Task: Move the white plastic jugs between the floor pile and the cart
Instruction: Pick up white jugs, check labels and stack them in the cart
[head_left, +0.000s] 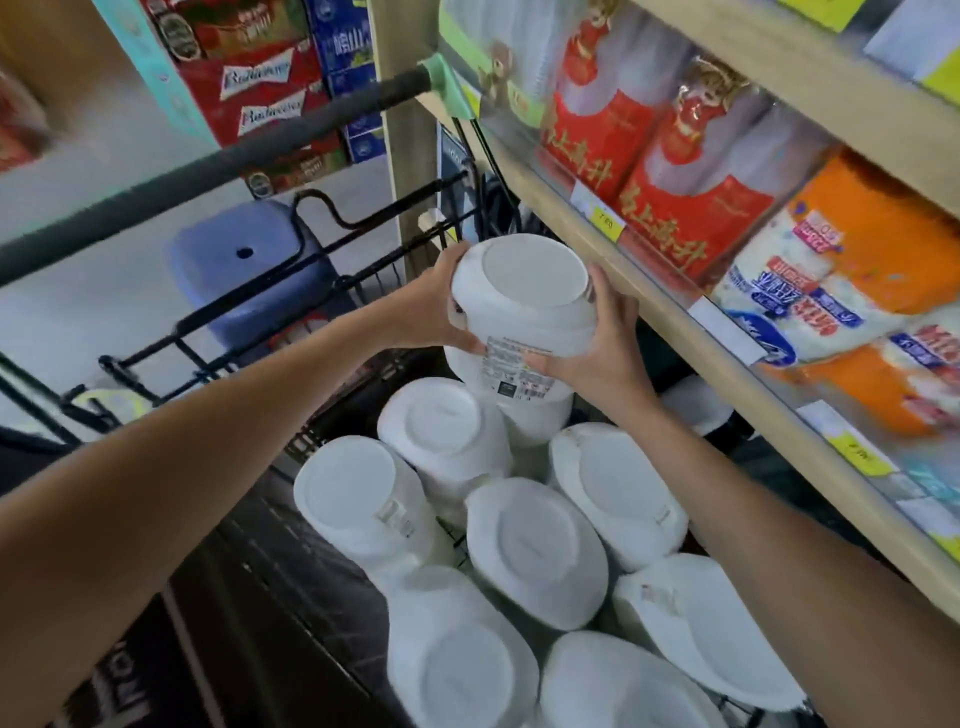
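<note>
Head view gives me a white plastic jug (524, 291) held between both hands, its round base turned toward the camera and its printed label facing me. My left hand (436, 306) cups the jug's left side, fingers curled round the far edge. My right hand (597, 343) clasps the right side, fingers running up the wall and thumb lying across the label. Neither hand holds anything else.

Two hands make sense to me here. The body is wide and smooth, and no handle shows (I take it to be on the hidden end), so a squeeze from both sides is the surest hold.

The jug hangs above the far end of a cluster of other white jugs (535, 545), all base-up and packed touching one another. They seem to sit in the basket of a black wire cart (228, 322); its wire shows between them and its dark grey handle bar (208, 171) crosses the upper left. I see no floor pile, and I cannot tell whether this jug is going in or coming out.

A pale wooden shelf (649, 301) runs just beside my right hand, stocked with red printed packs (691, 218), so I judge that side tight. A blue plastic stool (249, 270) stands beyond the cart.
</note>
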